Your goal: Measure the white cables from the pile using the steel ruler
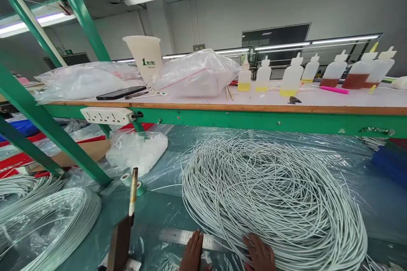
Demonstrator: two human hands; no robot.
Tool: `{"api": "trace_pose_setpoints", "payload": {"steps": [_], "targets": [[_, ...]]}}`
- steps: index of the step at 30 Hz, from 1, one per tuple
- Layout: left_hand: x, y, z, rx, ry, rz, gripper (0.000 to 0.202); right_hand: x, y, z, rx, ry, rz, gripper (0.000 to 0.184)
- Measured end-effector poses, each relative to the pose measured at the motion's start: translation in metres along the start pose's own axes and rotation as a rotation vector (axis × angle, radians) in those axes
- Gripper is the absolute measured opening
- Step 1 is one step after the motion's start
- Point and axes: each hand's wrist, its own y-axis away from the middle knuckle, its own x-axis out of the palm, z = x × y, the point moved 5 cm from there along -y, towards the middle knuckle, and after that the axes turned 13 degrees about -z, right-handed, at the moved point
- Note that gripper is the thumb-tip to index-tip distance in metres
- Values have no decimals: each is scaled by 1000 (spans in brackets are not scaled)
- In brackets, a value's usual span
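Note:
A big loose coil of pale grey-green wire [270, 194] lies on the plastic-covered bench at the centre right. My right hand [260, 253] rests against its near edge, fingers stretched out and slightly apart over the strands. To the left, my left hand [192, 252] lies flat across a steel ruler [174, 236], its fingers straight and side by side. Part of the ruler passes under that hand, and its right end runs towards the coil. Both wrists are cut off by the bottom of the picture.
Left of the hands stands a dark metal tool with an upright handle [132, 194]. Beyond it are small tape rolls [140, 188] and a clear bag [143, 152]. More coiled wire [73, 220] lies far left. A green-framed shelf [241, 117] carrying squeeze bottles [291, 76] crosses above the bench.

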Motion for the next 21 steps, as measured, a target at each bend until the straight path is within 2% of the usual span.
{"api": "trace_pose_setpoints", "payload": {"steps": [3,4,6,14,17,21], "targets": [[11,-3,5,-37,43,-120,68,4,-8,-15,-175,-1,-240,51],[13,-4,5,-39,38,-126,67,4,-11,-18,-258,-18,-302,52],[11,-6,2,-37,18,-108,66,5,-18,-24,-375,-52,-342,55],[-41,-13,-39,-9,1,148,71,-16,-48,-27,-492,-111,-308,51],[-51,-23,-49,35,-1,165,68,-14,-55,-26,-500,-115,-244,56],[-59,-36,-49,77,5,158,56,-3,-60,-26,-439,-150,-196,59]]}}
